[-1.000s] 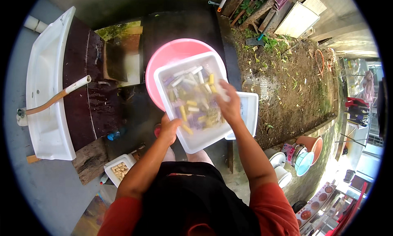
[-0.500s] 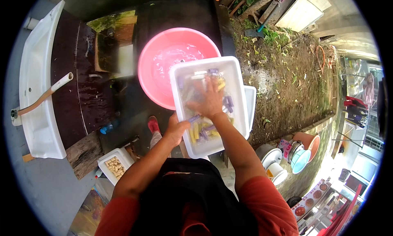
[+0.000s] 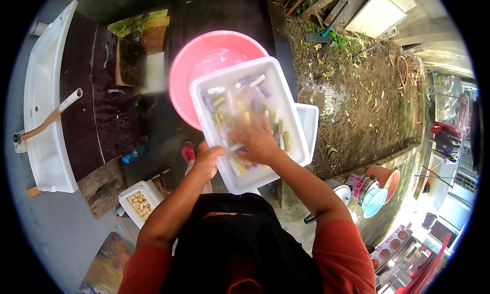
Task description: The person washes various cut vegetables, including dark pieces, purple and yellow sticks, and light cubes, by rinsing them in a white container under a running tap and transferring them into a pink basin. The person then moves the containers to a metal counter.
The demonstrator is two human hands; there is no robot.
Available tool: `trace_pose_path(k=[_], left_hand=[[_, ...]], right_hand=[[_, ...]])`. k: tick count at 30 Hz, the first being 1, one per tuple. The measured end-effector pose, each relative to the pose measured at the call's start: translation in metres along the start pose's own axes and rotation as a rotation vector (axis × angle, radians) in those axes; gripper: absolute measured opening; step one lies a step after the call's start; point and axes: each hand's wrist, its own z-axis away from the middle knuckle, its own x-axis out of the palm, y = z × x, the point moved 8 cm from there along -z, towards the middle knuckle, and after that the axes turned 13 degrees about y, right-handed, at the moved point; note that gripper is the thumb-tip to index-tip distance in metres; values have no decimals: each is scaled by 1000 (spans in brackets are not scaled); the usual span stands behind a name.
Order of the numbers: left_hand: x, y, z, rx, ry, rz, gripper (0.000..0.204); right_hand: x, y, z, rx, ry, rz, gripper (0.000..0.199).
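A white rectangular plastic tub (image 3: 287,99) is held tilted in front of me, overlapping the near right part of a round pink basin (image 3: 179,74) with water in it. Cut sticks (image 3: 258,81) in purple, yellow-green and white lie in the tub, looking wet. My left hand (image 3: 207,160) is closed on the tub's near left rim, thumb over the edge. Inside the tub, my right hand (image 3: 256,140) lies over the sticks with its fingers apart. Its fingertips are blurred by motion, and no stick shows in its grip.
Another white container (image 3: 309,121) stands partly hidden behind the tub. At lower left is a white box (image 3: 126,196) of pale pieces. A white sink (image 3: 35,136) with a hose (image 3: 53,115) is far left. Pots and a light blue bowl (image 3: 374,202) stand right, beside bare soil (image 3: 352,120).
The tub has shifted a little left and turned, covering more of the pink basin. The sticks have spread about inside it. My right hand has moved slightly nearer to me; my left still grips the rim.
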Motion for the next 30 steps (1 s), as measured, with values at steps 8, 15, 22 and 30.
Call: trace_pose_path(k=[8, 15, 22, 30], left_hand=[[-4, -7, -7, 1, -45, 166, 53], [26, -25, -26, -43, -148, 258, 49], [32, 159, -6, 1042, 71, -596, 53], [140, 186, -61, 1469, -352, -1154, 40]], right_hand=[[-129, 79, 97, 734, 862, -520, 75], [-5, 42, 125, 1253, 657, -1576, 69], [-35, 57, 105, 1212, 696, -1542, 55], [-16, 35, 104, 1297, 584, -1525, 53]])
